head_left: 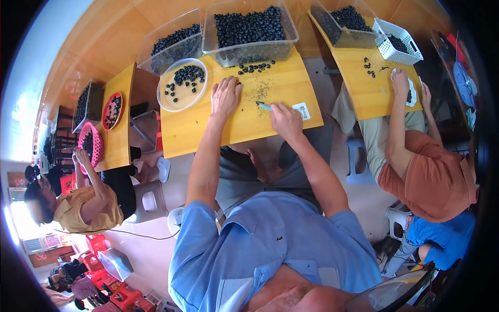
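On the yellow table (pixel 197 136), my left hand (pixel 226 96) rests palm down, its fingers bent and close together. A dark round piece (pixel 239 84), like a berry or nut, shows at its fingertips, mostly covered by them. In my right hand (pixel 287 120) is a small tool with a light blue handle (pixel 265 106). Its short dark tip points left over scattered dark crumbs (pixel 260 89). Several loose dark round pieces (pixel 255 68) lie just beyond my left hand. To its left, a round clear tray (pixel 162 89) holds more of them.
Two clear bins (pixel 249 56) of the dark pieces stand at the table's far edge. A white printed label (pixel 301 111) is right of my right hand. At the right table (pixel 358 86), a person works beside a white basket (pixel 397 41); another holds a pink basket (pixel 89 145) at left.
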